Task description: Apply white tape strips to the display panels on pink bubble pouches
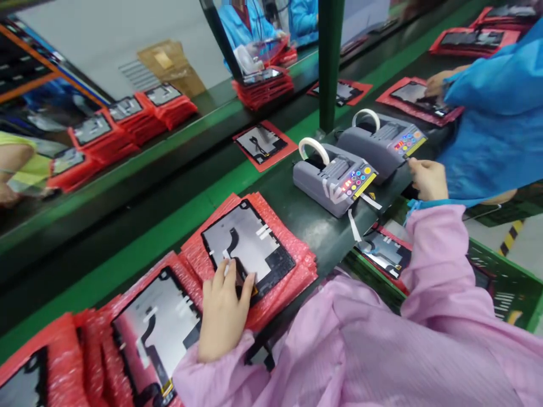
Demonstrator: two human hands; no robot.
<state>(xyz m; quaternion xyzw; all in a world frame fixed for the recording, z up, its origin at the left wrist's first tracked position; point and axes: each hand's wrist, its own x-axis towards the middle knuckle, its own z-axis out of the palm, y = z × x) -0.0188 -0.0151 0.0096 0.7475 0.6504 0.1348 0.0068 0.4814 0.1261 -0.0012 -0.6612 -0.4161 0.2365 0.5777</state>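
My left hand (225,311) rests on the lower left part of a tablet display panel (250,237), its fingers apart beside a dark flex cable (232,242). The panel lies silver back up on a stack of red bubble-wrap bags (297,260). At the front of the farther grey tape dispenser (373,141), my right hand (429,180) has thumb and forefinger pinched together. Whatever is between those fingertips is too small to make out. Closer to me stands a second tape dispenser (331,175), with white tape strips (354,226) hanging near its front.
Another panel (156,328) lies on red bags to the left. A green crate (509,288) sits below the bench edge at right. A co-worker's blue sleeve (500,107) reaches in from the right. A green post (328,68) rises behind the dispensers.
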